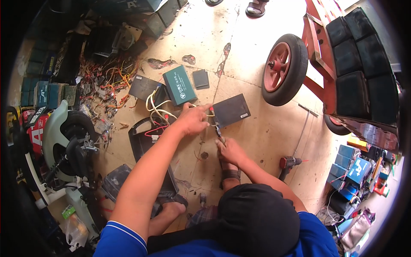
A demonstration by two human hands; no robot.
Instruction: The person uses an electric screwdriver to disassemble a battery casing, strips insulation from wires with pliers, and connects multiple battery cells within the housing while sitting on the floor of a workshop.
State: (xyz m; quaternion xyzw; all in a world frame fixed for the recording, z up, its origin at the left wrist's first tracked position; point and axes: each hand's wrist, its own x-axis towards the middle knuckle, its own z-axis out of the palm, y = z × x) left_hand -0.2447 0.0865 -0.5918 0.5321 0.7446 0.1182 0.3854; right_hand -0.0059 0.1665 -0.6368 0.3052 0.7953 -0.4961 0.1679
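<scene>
Dark grey casing covers the battery point(233, 110) lying flat just right of the left hand point(192, 121) and beyond the right hand point(231, 152). The right hand is wrapped around a slim hand tool point(218, 130), its tip at the battery's near left edge. The left hand stretches its index finger toward that battery, other fingers curled; whether they pinch a wire I cannot tell. Beyond the left hand sits a green battery point(180, 85); right of the right hand lies a drill point(289, 164).
</scene>
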